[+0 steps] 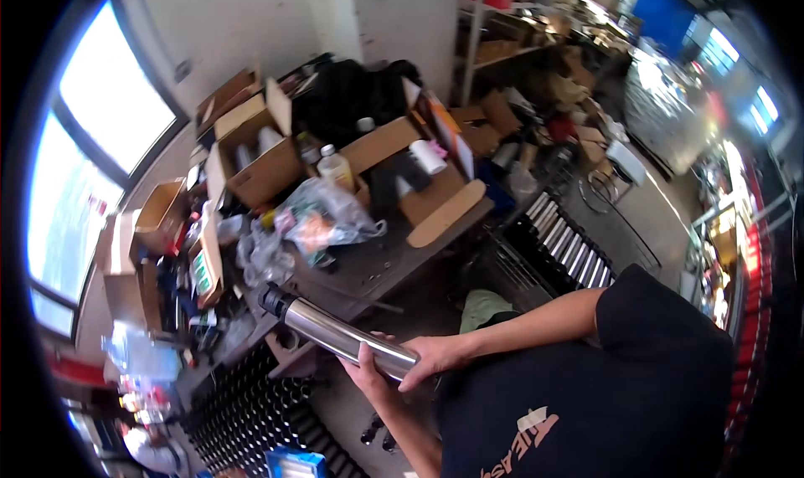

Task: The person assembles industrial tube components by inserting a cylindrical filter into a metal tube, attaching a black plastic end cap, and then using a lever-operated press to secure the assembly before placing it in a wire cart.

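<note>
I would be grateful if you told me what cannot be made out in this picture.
All in the head view:
- Left hand: some fingers are hidden behind the silver tube.
- The tube's near end: partly covered by the right hand.
- Plastic bag: its creases and shine obscure the contents.
- Blue box: cut off by the lower edge.
- Window: glare washes out what lies outside.
</note>
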A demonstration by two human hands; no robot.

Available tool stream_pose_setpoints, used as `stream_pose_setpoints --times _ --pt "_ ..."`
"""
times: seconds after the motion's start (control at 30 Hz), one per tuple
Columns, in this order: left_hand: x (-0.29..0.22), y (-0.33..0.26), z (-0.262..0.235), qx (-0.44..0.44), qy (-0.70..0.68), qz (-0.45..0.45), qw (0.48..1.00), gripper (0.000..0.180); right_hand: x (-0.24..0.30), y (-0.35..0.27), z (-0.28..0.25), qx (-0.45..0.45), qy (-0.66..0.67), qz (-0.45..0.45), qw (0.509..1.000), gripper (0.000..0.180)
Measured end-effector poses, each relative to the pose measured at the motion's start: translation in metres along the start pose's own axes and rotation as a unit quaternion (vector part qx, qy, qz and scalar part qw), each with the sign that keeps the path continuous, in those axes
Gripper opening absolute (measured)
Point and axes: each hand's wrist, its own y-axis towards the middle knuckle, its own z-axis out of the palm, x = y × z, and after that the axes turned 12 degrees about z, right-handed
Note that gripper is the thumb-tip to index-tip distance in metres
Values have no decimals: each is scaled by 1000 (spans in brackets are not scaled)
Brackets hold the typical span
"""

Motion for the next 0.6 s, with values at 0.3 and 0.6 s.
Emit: stream_pose_setpoints --times 0.3,0.6 --pt "66 -13 187 310 175 -61 933 70 -83 -115 -89 -154 200 -217 943 56" --pt "186 -25 309 508 423 -124 740 48 -217 -203 -251 -527 439 -115 718 47"
